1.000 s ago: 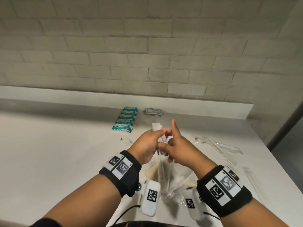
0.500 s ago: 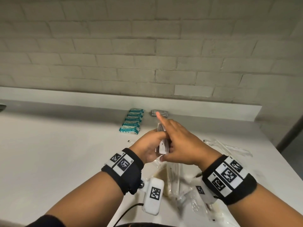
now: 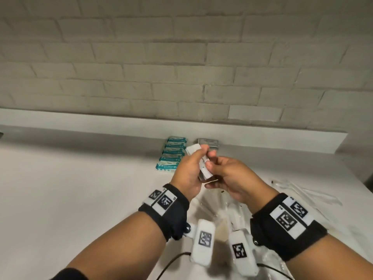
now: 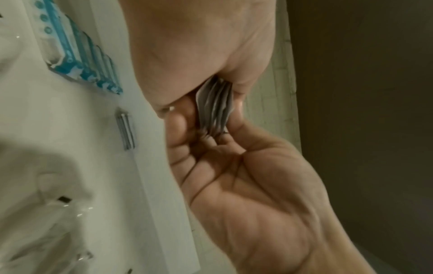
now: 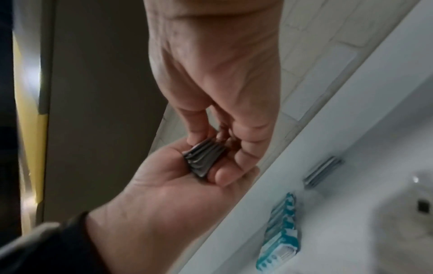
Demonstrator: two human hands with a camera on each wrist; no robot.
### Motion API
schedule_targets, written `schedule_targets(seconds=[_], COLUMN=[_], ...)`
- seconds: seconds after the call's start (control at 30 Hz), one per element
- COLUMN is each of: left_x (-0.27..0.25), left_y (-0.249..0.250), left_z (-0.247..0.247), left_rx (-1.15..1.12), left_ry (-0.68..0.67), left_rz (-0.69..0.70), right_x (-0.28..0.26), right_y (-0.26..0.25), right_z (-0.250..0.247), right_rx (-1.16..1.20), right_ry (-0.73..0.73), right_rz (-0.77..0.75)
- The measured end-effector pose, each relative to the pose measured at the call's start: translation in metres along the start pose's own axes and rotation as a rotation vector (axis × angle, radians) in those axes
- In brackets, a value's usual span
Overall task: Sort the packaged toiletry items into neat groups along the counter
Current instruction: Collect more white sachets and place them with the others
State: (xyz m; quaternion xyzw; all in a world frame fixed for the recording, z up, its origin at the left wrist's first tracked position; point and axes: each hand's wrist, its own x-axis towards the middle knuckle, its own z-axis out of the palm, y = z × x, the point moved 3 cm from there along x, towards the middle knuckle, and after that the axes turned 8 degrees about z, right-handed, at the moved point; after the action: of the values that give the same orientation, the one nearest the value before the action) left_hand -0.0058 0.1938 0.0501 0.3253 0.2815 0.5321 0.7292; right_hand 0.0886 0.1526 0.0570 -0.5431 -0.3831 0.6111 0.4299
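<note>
Both hands meet above the middle of the white counter (image 3: 80, 199) around a small stack of flat white-grey packets (image 3: 204, 165). My left hand (image 3: 189, 168) grips the stack from the left, fingers curled over its top. The right hand (image 3: 224, 172) pinches its right edge with thumb and fingertips. Up close the packets (image 4: 214, 107) fan out slightly between the two hands, and the right wrist view shows the same packets (image 5: 203, 159) edge-on. A row of teal packets (image 3: 171, 156) and a short pile of grey packets (image 3: 209, 142) lie by the back ledge.
Clear plastic-wrapped items (image 3: 302, 190) lie scattered on the counter at the right, and more clear wrappers (image 3: 220, 207) lie under my wrists. The raised back ledge (image 3: 101, 126) runs below a brick wall. The counter ends at the right.
Both hands have carried the stack farther toward the back ledge. The right index finger, stretched out half a second ago, is now curled onto the packets.
</note>
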Motion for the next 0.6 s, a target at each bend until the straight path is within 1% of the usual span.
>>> schedule_targets(seconds=[0.07, 0.1, 0.17, 0.23, 0.3, 0.33, 0.4, 0.47, 0.5, 0.53, 0.57, 0.6], left_x=[0.006, 0.009, 0.022, 0.043, 0.070, 0.081, 0.102, 0.118, 0.124, 0.131, 0.142, 0.152], left_y=[-0.013, -0.017, -0.022, -0.021, -0.012, -0.007, -0.004, -0.010, -0.014, -0.019, -0.023, -0.027], left_z=[-0.011, -0.017, -0.030, -0.042, -0.048, -0.048, -0.042, -0.035, -0.033, -0.031, -0.028, -0.031], left_rx=[0.006, 0.005, 0.059, 0.261, 0.613, 0.802, 1.215, 1.682, 1.844, 1.940, 1.984, 1.999], left_ry=[-0.019, -0.027, -0.041, -0.041, -0.084, -0.151, -0.366, -0.614, -0.717, -0.792, -0.840, -0.849], left_rz=[-0.026, -0.039, -0.056, -0.044, 0.011, 0.040, 0.034, 0.038, 0.051, 0.059, 0.053, 0.026], right_x=[0.014, 0.019, 0.033, 0.050, 0.073, 0.083, 0.106, 0.131, 0.142, 0.154, 0.168, 0.181], right_y=[0.011, 0.015, 0.022, 0.018, 0.010, 0.007, 0.002, -0.001, -0.002, -0.002, -0.001, -0.001], right_z=[0.001, 0.000, -0.009, -0.027, -0.047, -0.055, -0.067, -0.073, -0.074, -0.074, -0.078, -0.079], right_rx=[0.095, 0.103, 0.008, -0.154, -0.357, -0.476, -0.704, -0.880, -0.933, -0.968, -1.006, -1.062], right_ry=[0.027, 0.034, 0.091, 0.155, 0.162, 0.154, 0.136, 0.107, 0.091, 0.085, 0.092, 0.106], right_rz=[0.021, 0.035, 0.068, 0.111, 0.199, 0.254, 0.329, 0.334, 0.323, 0.309, 0.289, 0.264])
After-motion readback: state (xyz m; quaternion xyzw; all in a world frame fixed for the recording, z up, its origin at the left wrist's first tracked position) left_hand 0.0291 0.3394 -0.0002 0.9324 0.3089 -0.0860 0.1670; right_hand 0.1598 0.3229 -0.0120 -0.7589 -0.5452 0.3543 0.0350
